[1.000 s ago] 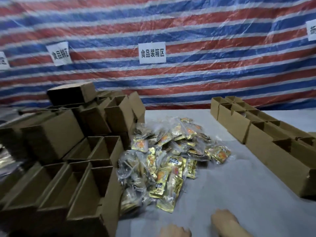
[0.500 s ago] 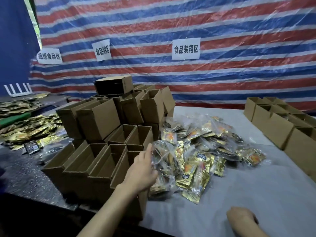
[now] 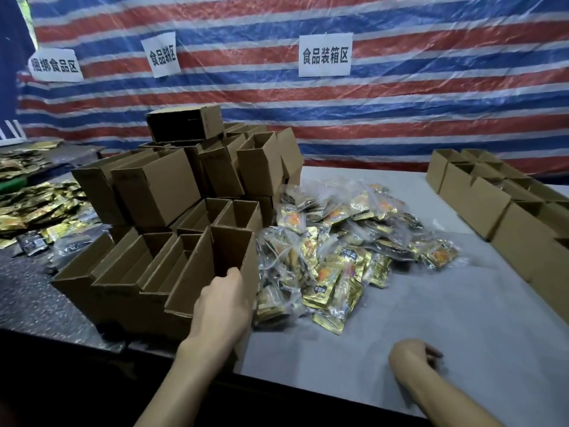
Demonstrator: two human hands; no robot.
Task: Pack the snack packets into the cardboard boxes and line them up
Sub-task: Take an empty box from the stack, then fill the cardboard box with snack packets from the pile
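Note:
A heap of gold and clear snack packets lies in the middle of the grey table. To its left stands a stack of open, empty cardboard boxes. My left hand grips the near right corner of the nearest empty box, fingers curled over its rim. My right hand rests on the table near the front edge, fingers loosely curled and holding nothing. A row of cardboard boxes runs along the table's right side; their contents are hidden.
More gold packets lie spread on a dark surface at the left. A red, white and blue striped tarp with paper signs hangs behind the table. The table's front edge runs just below my hands.
My view has swung left and closer. My left hand reached from the table's front edge to the box stack and now grips the nearest box. My right hand stayed low on the table.

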